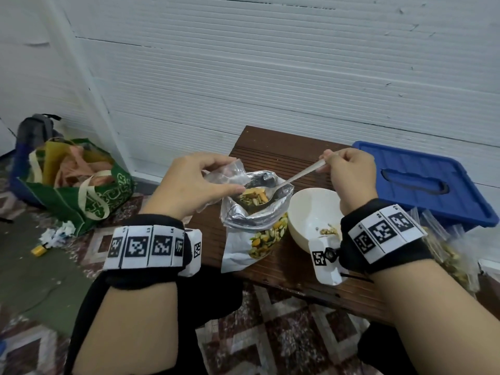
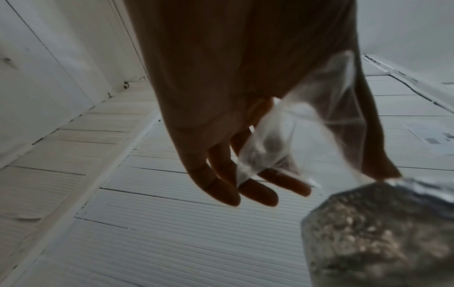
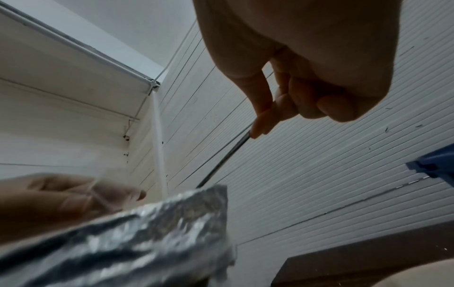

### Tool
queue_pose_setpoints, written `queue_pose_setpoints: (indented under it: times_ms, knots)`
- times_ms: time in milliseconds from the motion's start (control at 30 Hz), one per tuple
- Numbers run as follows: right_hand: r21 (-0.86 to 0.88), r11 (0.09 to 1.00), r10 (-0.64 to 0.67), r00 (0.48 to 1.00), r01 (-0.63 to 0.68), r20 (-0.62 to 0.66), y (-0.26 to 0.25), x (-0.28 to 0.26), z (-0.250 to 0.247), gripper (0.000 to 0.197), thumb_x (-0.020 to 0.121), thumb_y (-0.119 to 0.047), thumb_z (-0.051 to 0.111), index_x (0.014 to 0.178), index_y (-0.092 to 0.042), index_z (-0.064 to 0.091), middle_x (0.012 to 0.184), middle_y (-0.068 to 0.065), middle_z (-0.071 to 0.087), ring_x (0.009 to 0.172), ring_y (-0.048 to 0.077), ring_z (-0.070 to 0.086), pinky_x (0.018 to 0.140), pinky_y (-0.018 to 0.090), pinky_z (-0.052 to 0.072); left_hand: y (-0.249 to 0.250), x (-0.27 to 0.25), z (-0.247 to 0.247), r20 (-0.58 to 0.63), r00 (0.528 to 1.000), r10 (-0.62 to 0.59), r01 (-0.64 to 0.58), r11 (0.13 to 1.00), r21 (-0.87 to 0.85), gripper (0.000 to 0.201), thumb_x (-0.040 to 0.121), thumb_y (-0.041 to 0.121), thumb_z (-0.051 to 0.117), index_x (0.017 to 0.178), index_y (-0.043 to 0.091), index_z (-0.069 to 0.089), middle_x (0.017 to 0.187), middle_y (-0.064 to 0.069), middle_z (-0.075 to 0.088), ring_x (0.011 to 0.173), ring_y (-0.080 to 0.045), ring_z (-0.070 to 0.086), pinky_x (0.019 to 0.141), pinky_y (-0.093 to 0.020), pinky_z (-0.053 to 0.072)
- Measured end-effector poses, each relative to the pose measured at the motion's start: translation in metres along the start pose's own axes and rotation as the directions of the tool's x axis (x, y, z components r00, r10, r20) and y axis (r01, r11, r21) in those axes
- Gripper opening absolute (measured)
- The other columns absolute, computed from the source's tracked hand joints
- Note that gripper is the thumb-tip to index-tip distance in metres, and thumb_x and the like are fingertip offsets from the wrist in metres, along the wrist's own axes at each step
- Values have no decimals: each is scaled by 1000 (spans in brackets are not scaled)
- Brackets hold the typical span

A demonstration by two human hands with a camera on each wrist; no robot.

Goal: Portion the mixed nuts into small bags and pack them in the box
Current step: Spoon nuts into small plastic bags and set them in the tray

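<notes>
A foil nut pouch (image 1: 251,220) stands open on the wooden table (image 1: 292,269), its printed front showing mixed nuts. My right hand (image 1: 349,171) pinches the handle of a metal spoon (image 1: 295,177); the spoon's bowl holds a heap of nuts (image 1: 254,197) just above the pouch mouth. My left hand (image 1: 194,182) holds a small clear plastic bag (image 1: 230,171) beside the pouch, its thumb close to the spoon's load. In the left wrist view the clear bag (image 2: 302,132) hangs between my fingers (image 2: 258,192), with the pouch (image 2: 380,233) below. In the right wrist view the spoon handle (image 3: 228,155) runs down behind the pouch (image 3: 137,238).
A white bowl (image 1: 313,209) with a few nut crumbs sits right of the pouch. A blue plastic box with its lid on (image 1: 422,182) stands at the table's right end. Filled small bags (image 1: 449,255) lie near my right wrist. A green shopping bag (image 1: 78,185) sits on the floor at left.
</notes>
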State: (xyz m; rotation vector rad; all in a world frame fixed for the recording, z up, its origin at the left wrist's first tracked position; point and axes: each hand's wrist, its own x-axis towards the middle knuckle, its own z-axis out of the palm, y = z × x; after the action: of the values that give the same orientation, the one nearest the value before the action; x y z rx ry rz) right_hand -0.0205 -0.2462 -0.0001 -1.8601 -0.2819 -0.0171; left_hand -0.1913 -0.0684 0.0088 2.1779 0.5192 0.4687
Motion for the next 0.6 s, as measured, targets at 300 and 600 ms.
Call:
queue_pose_setpoints:
  times_ms: [300, 600]
  knots:
    - [51, 999, 24, 996, -20, -83, -22, 18, -17, 28, 91, -14, 58, 67, -1, 64, 68, -3, 61, 76, 13, 58, 73, 27, 48, 0, 4, 3, 104, 995, -13, 4, 996, 93, 58, 60, 45, 84, 115, 34, 67, 110, 20, 63, 102, 4, 52, 82, -13, 36]
    - [-49, 997, -64, 998, 65, 27, -36, 15, 5, 27, 92, -16, 57, 83, 9, 64, 73, 3, 60, 64, 6, 53, 61, 21, 42, 1, 13, 18, 121, 993, -10, -4, 994, 113, 56, 59, 46, 85, 111, 34, 70, 108, 19, 64, 96, 8, 50, 70, -4, 33]
